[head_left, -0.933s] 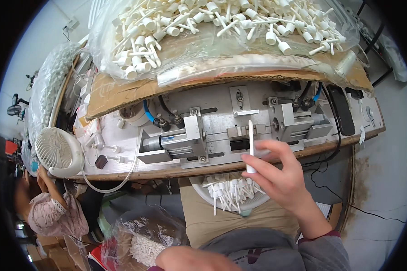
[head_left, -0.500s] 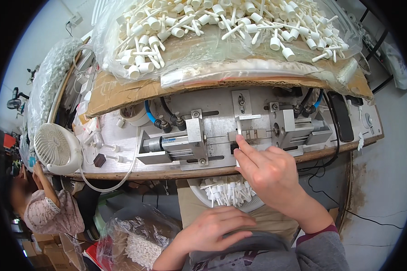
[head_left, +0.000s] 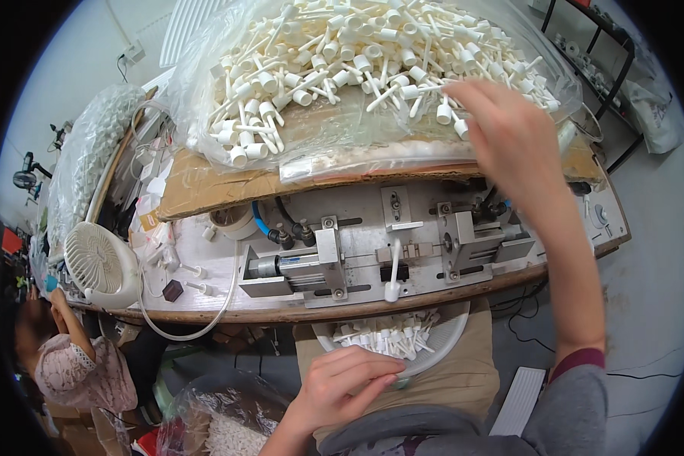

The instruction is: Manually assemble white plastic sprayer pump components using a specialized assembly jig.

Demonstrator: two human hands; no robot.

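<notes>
Right hand [head_left: 509,137] is hovering at pile [head_left: 346,53]; grip hidden, cannot tell. Stick [head_left: 394,272] is lying lengthwise toward tabletop's [head_left: 311,312] front edge, nearer left hand [head_left: 343,384], whose grip is hanging half-open, empty.

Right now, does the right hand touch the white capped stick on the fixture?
Apart. The head view shows the right hand at the pile, clear of the stick.

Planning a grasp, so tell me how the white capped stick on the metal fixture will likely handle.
The white capped stick is probably stiff, as its thin shaft looks straight. Its slim build suggests it is light. It may tip toward the wider cap at its near end.
</notes>
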